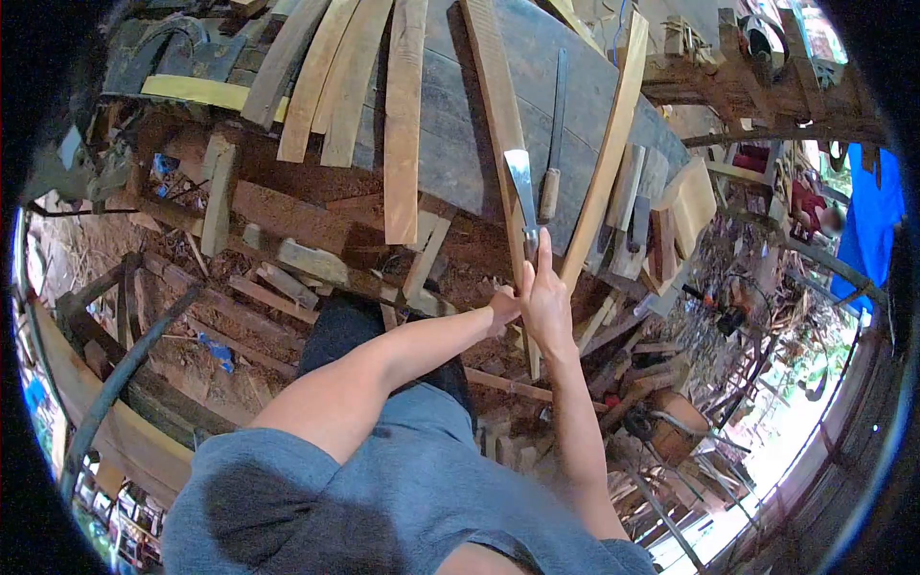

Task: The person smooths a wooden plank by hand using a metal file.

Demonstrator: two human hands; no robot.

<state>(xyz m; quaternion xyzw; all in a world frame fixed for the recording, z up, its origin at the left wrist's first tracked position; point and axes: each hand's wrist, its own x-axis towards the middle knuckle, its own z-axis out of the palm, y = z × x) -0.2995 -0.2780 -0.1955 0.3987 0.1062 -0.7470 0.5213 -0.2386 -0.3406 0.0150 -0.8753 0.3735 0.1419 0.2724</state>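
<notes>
At one o'clock, a silvery broad-bladed steel chisel [522,184] is held over a long brown wooden strip [494,77] in the right hand's [548,311] closed grip, while the left hand's [505,306] cannot be told, and alignment seems in hand, with steadiness called for next.

Daylight is streaming in from the right, bleaching the foliage [813,369]. The chisel blade [518,172] is glinting white, a dark shadow is covering part of the blue-grey shirt [412,450], and fisheye distortion is curving the margins into black corners.
</notes>
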